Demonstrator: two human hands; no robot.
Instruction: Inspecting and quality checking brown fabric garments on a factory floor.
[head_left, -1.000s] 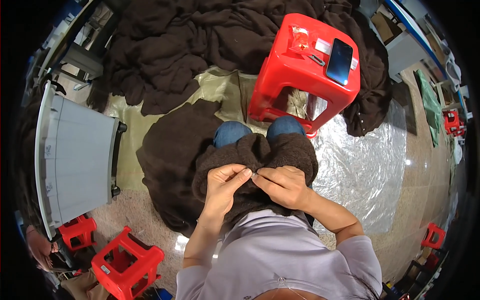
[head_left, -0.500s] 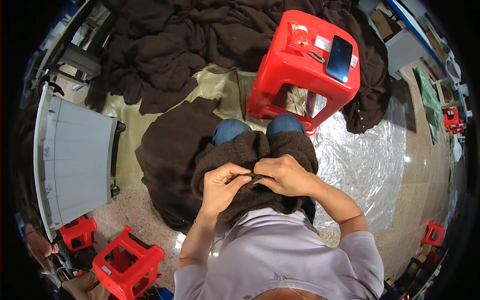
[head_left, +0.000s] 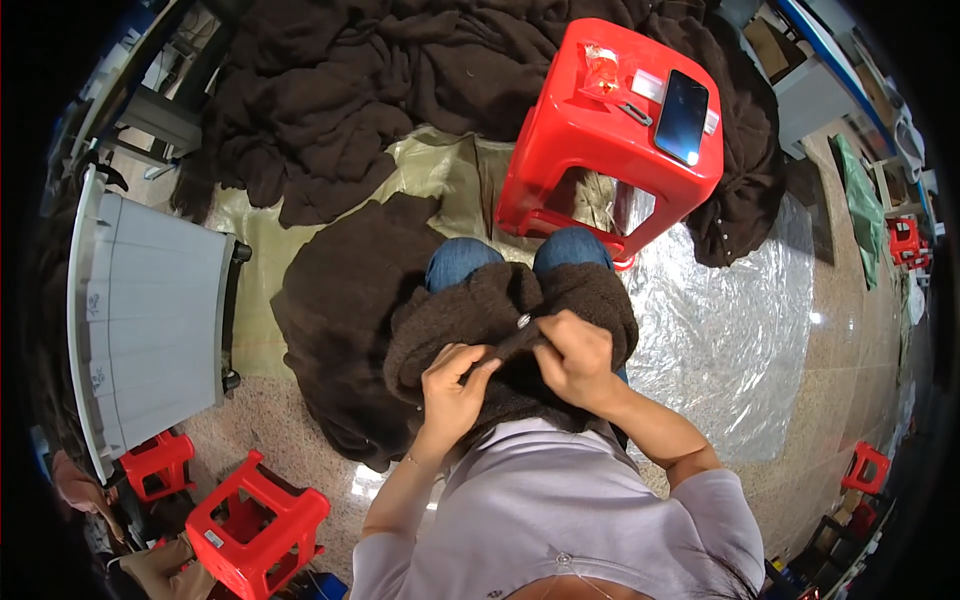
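A dark brown fleecy garment (head_left: 465, 318) lies bunched over my knees and hangs down to the floor on the left. My left hand (head_left: 455, 398) pinches a fold of it between thumb and fingers. To its right, my right hand (head_left: 578, 358) grips the same strip of cloth, so the edge runs slanting between the two. A small shiny silvery button or snap (head_left: 523, 321) shows on the cloth beside the right fingertips. Whether anything else sits inside the right hand is hidden.
Ahead on the right stands a red plastic stool (head_left: 600, 135) bearing a phone (head_left: 682, 118), a small clip-like tool (head_left: 634, 113) and a red-and-clear packet (head_left: 601, 72). Brown cloth (head_left: 330, 95) is heaped beyond. A grey wheeled bin (head_left: 150, 320) is at left, another red stool (head_left: 255, 525) lower left.
Both hands have drawn slightly apart and turned, stretching the garment's edge between them. A shiny button or snap now shows by the right hand.
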